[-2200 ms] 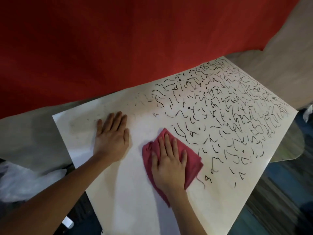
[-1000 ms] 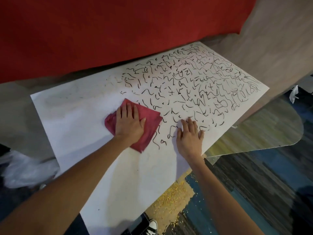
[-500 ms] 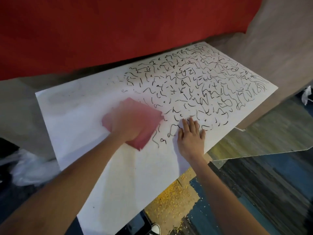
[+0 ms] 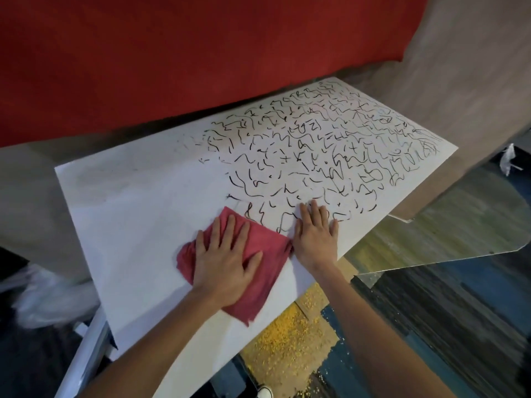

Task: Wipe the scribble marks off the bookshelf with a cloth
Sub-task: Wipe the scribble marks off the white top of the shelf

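Pressing cloth [image 4: 267,255], left hand [image 4: 225,261] flat, fingers spread

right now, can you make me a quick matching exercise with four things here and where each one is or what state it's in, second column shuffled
Things:
1. left hand
2. right hand
3. red cloth
4. black scribble marks

States:
A. covers the far and right part of the white board
B. flat and bare on the board, fingertips among the marks
C. pressed flat on top of the cloth
D. spread on the board near its front edge, under a palm

Pairs: 1-C, 2-B, 3-D, 4-A
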